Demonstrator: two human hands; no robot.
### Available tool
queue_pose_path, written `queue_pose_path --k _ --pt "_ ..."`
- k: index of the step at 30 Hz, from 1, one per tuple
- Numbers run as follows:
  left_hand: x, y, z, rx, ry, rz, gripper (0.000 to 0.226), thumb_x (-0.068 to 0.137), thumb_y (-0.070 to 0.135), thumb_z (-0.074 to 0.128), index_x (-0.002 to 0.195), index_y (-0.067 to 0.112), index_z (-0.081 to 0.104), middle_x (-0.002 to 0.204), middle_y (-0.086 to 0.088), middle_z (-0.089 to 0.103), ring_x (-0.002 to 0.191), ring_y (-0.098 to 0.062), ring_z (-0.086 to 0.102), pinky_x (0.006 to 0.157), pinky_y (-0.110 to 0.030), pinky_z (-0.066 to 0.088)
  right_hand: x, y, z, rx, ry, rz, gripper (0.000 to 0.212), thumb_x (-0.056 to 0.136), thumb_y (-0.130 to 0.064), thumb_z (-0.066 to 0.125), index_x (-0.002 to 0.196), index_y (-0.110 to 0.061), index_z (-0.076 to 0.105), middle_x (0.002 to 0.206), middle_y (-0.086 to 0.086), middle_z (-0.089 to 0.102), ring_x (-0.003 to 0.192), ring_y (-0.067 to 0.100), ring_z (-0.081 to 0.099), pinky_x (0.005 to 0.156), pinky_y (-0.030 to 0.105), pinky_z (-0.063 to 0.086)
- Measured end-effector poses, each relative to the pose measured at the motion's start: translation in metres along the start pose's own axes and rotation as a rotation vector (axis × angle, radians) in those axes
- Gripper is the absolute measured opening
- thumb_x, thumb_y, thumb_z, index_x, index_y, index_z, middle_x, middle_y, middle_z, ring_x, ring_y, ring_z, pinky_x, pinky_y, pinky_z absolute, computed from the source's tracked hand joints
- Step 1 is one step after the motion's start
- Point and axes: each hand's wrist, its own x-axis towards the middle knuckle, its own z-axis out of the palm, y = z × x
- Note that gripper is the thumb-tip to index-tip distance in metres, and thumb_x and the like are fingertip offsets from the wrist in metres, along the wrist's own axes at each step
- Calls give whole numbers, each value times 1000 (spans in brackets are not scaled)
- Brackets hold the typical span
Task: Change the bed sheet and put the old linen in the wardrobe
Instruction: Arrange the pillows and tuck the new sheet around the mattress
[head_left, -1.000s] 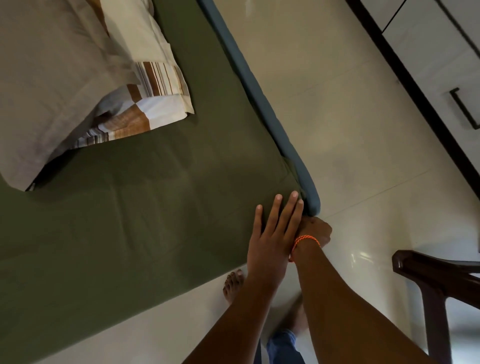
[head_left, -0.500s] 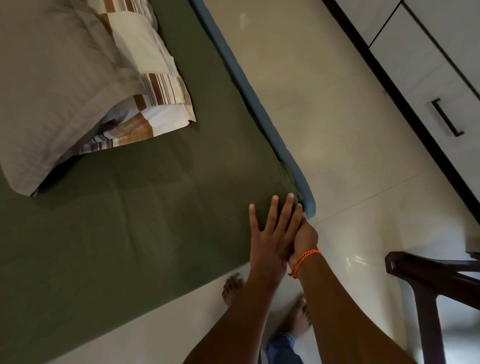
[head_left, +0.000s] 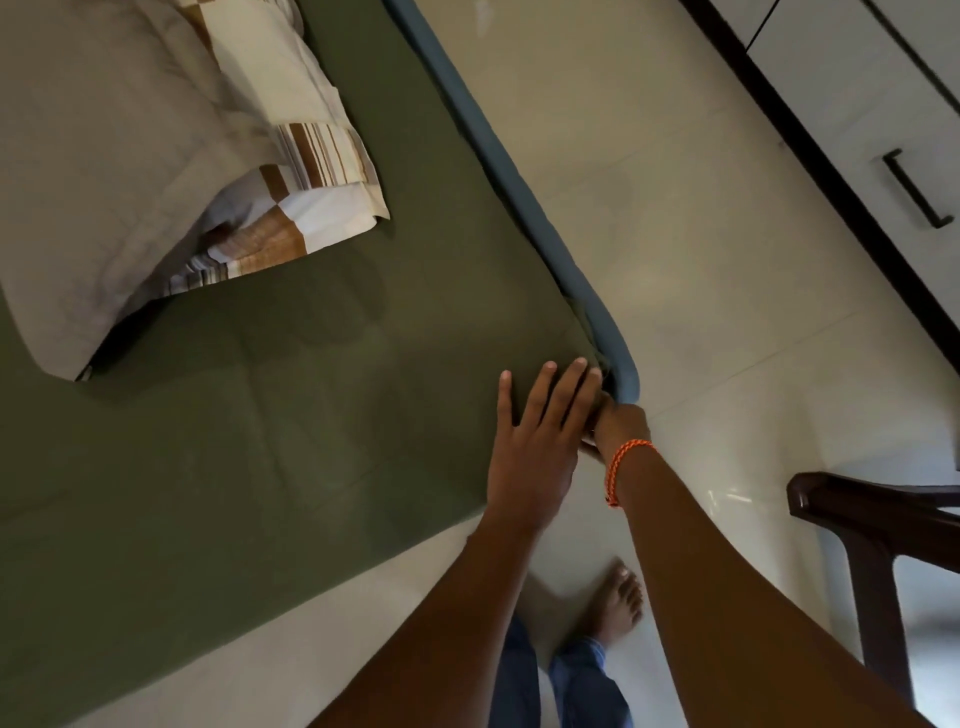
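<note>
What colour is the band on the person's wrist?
Orange, a braided wrist band on the right wrist, seen in the head view.

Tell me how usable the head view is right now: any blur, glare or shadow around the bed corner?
Head view: dim, with wide-angle bending of the wardrobe edge; left hand on the green sheet reads sharp; right hand is partly hidden at the corner; foot and jeans are smeared; small glare on floor tiles; soft shadow beside the pillow.

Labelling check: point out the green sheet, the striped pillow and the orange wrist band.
green sheet (head_left: 311, 415): head view, flat middle of the cloth.
striped pillow (head_left: 317, 156): head view, striped corner flap.
orange wrist band (head_left: 623, 465): head view, braid on the right wrist.
</note>
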Motion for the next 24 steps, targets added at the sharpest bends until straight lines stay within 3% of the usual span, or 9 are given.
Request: queue_pose_path --k 2,4,6,7,10,12,16,19,24 --pt "3 3 -6 -145 -17 -14 90 89 34 68 166 33 23 172 11 20 161 -17 14 127 -60 8 -19 -11 -3 -202 219 -99 41 105 -33 54 127 0 63 125 26 66 111 43 66 90 46 57" --pt "9 -4 -16 -545 85 -101 72 83 35 75 151 33 53 158 14 46 153 -13 34 127 -57 14 -49 -24 9 -261 426 -287 31 105 -23 49 122 -3 66 123 23 67 112 43 65 89 46 54" --pt "10 -23 -35 -998 253 -321 47 79 13 74 125 21 73 132 7 69 130 -17 61 117 -57 37 -80 -41 29 -218 539 -649 25 100 -12 46 113 -14 68 118 14 65 110 35 62 83 44 50" --pt "9 -36 -40 -1102 321 -436 44 76 4 69 117 18 76 123 4 73 120 -18 67 109 -55 47 -94 -53 40 -196 531 -832 25 96 -11 47 110 -17 66 115 9 63 108 30 60 84 42 49" --pt "-3 -80 -67 -1078 365 -732 42 77 12 63 113 27 76 121 8 73 119 -17 67 103 -49 54 -132 -77 81 -163 184 -1146 22 96 -7 50 105 -16 68 108 1 65 100 18 60 89 31 49" --pt "-15 -113 -88 -1072 407 -869 45 77 10 60 110 39 74 123 13 72 123 -15 65 105 -50 53 -164 -87 112 -227 -55 -1251 20 96 -5 53 102 -14 70 102 0 69 95 16 64 87 34 52" --pt "-33 -157 -137 -957 564 -1033 46 77 11 52 103 42 72 116 13 74 108 -7 69 97 -42 57 -202 -94 143 -358 -365 -1249 23 94 -9 49 100 -17 70 87 -3 73 81 14 69 77 40 57" --pt "-35 -183 -176 -931 641 -1117 39 86 10 52 103 35 75 111 12 76 103 -6 71 97 -42 58 -232 -111 156 -443 -494 -1228 25 94 -6 49 95 -21 70 77 -5 71 69 6 67 72 41 58" --pt "-28 -202 -237 -904 750 -1179 38 91 -9 57 103 22 78 104 13 78 102 -4 72 100 -39 58 -265 -159 178 -594 -686 -1226 29 97 -7 50 91 -27 69 73 -8 70 70 12 68 74 45 59"
